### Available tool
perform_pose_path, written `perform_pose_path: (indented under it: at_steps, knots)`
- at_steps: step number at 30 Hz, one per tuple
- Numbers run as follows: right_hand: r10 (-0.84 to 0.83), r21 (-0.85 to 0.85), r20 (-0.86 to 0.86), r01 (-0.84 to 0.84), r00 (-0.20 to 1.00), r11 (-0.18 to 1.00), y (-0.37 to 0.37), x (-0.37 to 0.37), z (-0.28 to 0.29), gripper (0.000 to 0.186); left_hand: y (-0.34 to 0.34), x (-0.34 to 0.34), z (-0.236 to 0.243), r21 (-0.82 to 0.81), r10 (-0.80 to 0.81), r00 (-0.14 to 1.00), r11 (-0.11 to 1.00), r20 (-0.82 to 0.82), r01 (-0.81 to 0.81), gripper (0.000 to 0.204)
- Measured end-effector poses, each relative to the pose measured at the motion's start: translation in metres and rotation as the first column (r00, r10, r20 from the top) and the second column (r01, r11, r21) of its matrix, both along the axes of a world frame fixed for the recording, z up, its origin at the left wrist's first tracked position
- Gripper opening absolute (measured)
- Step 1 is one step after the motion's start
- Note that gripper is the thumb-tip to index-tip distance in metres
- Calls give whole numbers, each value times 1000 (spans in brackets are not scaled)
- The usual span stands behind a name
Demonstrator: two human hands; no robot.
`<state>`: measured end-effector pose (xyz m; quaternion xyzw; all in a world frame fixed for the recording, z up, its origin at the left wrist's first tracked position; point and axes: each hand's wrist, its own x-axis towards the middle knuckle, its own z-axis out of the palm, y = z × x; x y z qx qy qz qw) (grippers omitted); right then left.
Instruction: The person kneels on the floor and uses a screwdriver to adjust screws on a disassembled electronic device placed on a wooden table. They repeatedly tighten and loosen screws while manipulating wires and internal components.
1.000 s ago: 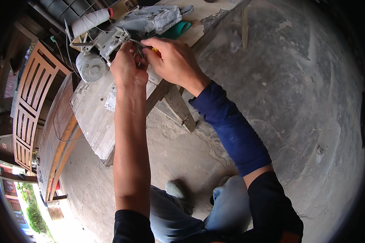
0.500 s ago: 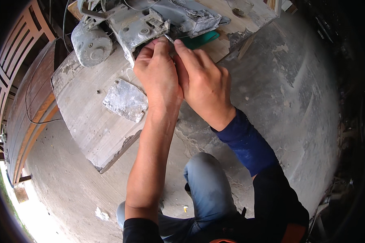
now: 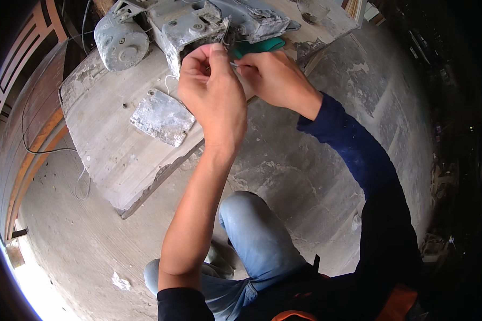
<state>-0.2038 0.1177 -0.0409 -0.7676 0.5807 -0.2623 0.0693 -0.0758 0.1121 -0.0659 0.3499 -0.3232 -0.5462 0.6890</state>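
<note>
My left hand [image 3: 213, 88] is closed in a pinch at the open end of a dusty grey metal machine [image 3: 190, 29]. Whatever sits between its thumb and fingers is hidden. Beside it, my right hand [image 3: 276, 77] is closed, with the tip of a thin silver rod-like piece [image 3: 234, 65] showing at its fingertips, pointing toward the left hand. The rest of that piece is covered by the fingers. A green object [image 3: 258, 47] lies just beyond the right hand, under the machine. On the board, left of my left wrist, rests a loose whitish metal plate [image 3: 162, 117].
A wooden board [image 3: 115, 166] with a chipped edge carries the machine and its rounded motor housing [image 3: 121, 47]. A small dark screw-like piece [image 3: 125, 106] lies on it. A curved wooden piece [image 3: 40, 128] with a black cable stands left. Below is concrete floor [image 3: 326, 176].
My right hand has drawn back to the right and turned, its fingers now curled in. The left hand stays pinched at the machine. The view has shifted slightly.
</note>
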Motion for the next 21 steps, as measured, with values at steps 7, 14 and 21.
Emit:
perform_pose_path:
  at_steps: [7, 14, 21]
  knots:
    - [-53, -101, 592, 139, 804, 985, 24, 30, -28, 21, -7, 32, -25, -85, 134, 906, 990, 401, -108, 22]
    - [-143, -78, 690, 269, 710, 960, 12, 36, -64, 24, -9, 15, -33, -265, 291, 806, 948, 515, -173, 17]
    - [-127, -82, 691, 251, 711, 964, 14, 33, -64, 25, -15, 6, -36, -414, 460, 738, 871, 494, -266, 20]
